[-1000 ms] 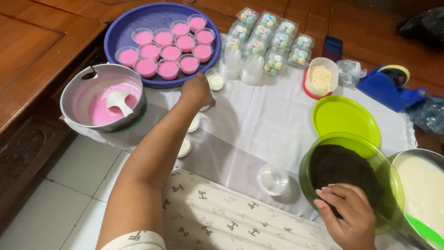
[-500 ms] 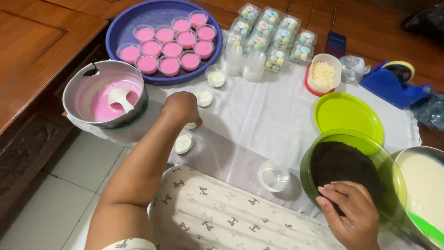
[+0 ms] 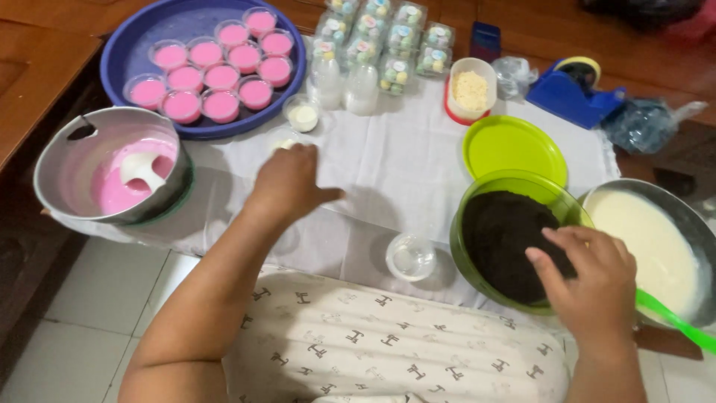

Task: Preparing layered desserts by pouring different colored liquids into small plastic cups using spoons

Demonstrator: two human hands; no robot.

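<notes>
Looking down, I see my right hand point(image 3: 593, 280) nearest, fingers point(image 3: 567, 240) loosely curled and pressed together over the green bowl point(image 3: 477, 201) of dark crumbs point(image 3: 507, 242). An empty clear cup point(image 3: 411, 256) stands just beside that bowl. My left hand point(image 3: 291, 183) rests further out on the white cloth point(image 3: 403, 160), fingers bunched on a small white-filled cup point(image 3: 283, 142). Left sits a metal pot point(image 3: 67, 160) of pink mixture, right a pot of cream point(image 3: 649, 242). Beyond, a blue tray point(image 3: 134, 56) holds pink-filled cups point(image 3: 216, 75) on the wooden bench point(image 3: 45, 45).

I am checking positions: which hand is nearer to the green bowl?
Right. The right hand is over the green bowl; the left hand is far off on the white cloth.
</notes>
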